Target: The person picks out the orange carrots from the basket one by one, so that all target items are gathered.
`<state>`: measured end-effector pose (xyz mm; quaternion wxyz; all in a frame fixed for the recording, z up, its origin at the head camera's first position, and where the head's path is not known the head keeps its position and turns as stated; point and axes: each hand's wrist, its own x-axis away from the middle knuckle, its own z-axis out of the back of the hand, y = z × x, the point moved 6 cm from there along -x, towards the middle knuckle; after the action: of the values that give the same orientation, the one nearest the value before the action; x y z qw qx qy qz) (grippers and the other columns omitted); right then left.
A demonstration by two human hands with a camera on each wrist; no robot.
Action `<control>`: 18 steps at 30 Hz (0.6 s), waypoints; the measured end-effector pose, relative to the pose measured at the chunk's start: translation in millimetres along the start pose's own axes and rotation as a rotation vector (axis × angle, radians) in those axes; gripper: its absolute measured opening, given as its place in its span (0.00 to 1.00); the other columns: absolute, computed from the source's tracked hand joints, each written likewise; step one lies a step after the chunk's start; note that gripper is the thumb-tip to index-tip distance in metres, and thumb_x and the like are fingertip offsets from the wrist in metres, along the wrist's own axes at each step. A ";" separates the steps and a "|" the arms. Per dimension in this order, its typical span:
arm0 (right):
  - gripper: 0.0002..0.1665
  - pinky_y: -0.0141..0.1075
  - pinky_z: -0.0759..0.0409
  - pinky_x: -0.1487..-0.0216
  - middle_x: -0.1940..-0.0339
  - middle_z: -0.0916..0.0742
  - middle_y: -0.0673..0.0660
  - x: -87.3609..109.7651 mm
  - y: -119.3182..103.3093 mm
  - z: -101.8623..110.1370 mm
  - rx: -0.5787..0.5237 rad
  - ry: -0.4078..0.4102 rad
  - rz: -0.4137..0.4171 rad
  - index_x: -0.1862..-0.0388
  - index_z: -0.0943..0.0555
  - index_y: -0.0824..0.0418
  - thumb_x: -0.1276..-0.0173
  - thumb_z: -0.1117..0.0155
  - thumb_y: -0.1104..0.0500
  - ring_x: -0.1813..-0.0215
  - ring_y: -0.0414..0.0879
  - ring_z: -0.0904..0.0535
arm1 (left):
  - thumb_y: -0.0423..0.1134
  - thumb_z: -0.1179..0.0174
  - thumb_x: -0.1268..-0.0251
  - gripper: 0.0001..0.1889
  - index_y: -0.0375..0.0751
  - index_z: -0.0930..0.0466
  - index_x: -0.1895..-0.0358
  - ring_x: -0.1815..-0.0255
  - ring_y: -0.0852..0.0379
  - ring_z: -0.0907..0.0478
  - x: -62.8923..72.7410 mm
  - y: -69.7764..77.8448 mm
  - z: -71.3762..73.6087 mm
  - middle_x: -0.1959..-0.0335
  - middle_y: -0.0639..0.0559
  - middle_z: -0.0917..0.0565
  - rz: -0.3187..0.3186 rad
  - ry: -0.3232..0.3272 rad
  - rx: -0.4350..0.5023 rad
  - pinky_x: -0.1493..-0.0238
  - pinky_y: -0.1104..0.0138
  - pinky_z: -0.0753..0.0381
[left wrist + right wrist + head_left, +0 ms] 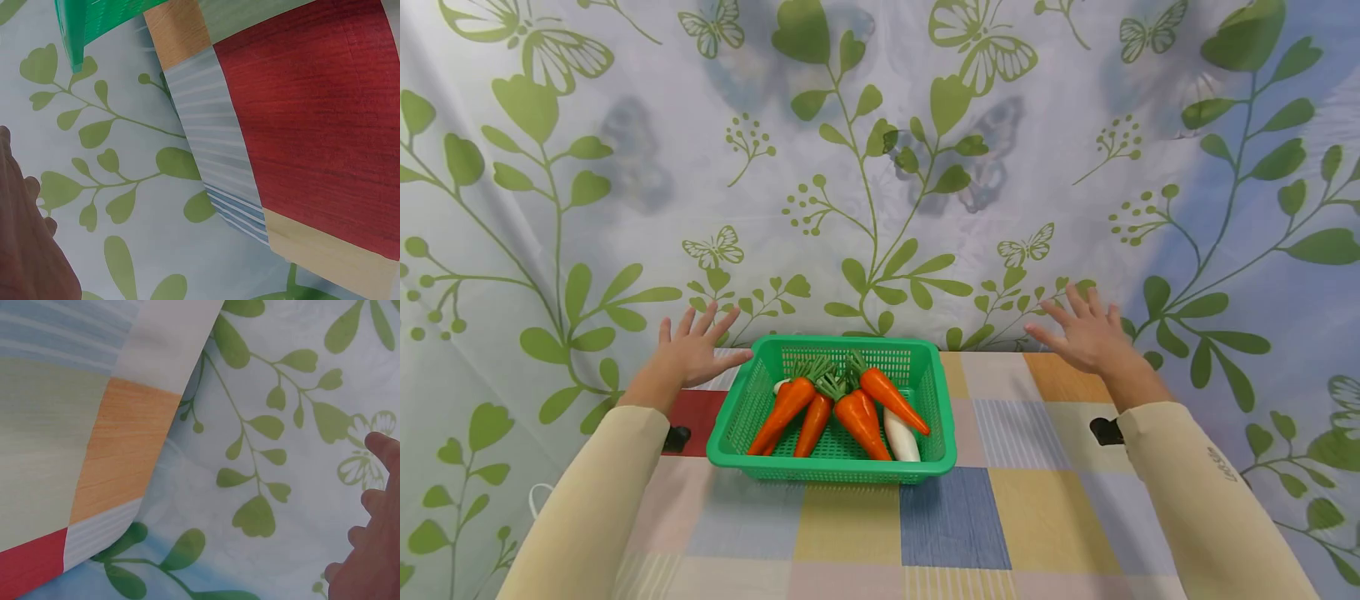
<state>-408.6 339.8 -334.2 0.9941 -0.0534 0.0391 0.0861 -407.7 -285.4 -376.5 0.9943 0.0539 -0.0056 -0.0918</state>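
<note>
A green plastic basket [832, 472] stands on the table, left of the middle in the head view. Several orange carrots [786, 412] with green tops lie in it, along with a white radish-like vegetable [901, 435] at its right side. My left hand [692, 348] is raised with fingers spread, its thumb close to the basket's left rim. On the far side, my right hand [1084, 333] is also raised and spread, well to the right of the basket. Neither hand holds anything. In the left wrist view, a corner of the basket [74, 37] shows at the top.
A patchwork-patterned cloth [850, 525] covers the table. Behind it hangs a pale curtain [880, 208] printed with green leaves and butterflies, close to the table's back edge. A thin white cable [533, 498] curves beside the left sleeve.
</note>
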 end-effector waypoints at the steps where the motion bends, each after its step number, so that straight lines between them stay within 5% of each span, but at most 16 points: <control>1: 0.54 0.77 0.74 0.27 0.15 0.62 0.70 0.2 -1.8 0.0 -0.002 0.001 0.003 0.15 0.47 0.55 0.27 0.63 0.21 0.18 0.77 0.70 | 0.79 0.62 0.32 0.49 0.63 0.67 0.16 0.17 0.26 0.69 0.4 -0.1 -0.3 0.14 0.38 0.65 0.003 0.004 0.001 0.26 0.28 0.78; 18: 0.48 0.78 0.68 0.26 0.14 0.59 0.67 4.9 -29.1 -11.6 -0.022 0.080 0.106 0.17 0.41 0.53 0.23 0.60 0.26 0.17 0.73 0.68 | 0.79 0.60 0.32 0.50 0.59 0.65 0.15 0.17 0.26 0.68 11.3 10.2 -8.9 0.14 0.39 0.66 -0.015 0.001 0.015 0.25 0.28 0.77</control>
<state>-399.5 310.8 -343.3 0.9852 -0.0654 0.0806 0.1367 -394.6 -276.6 -384.3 0.9931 0.0617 -0.0053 -0.0994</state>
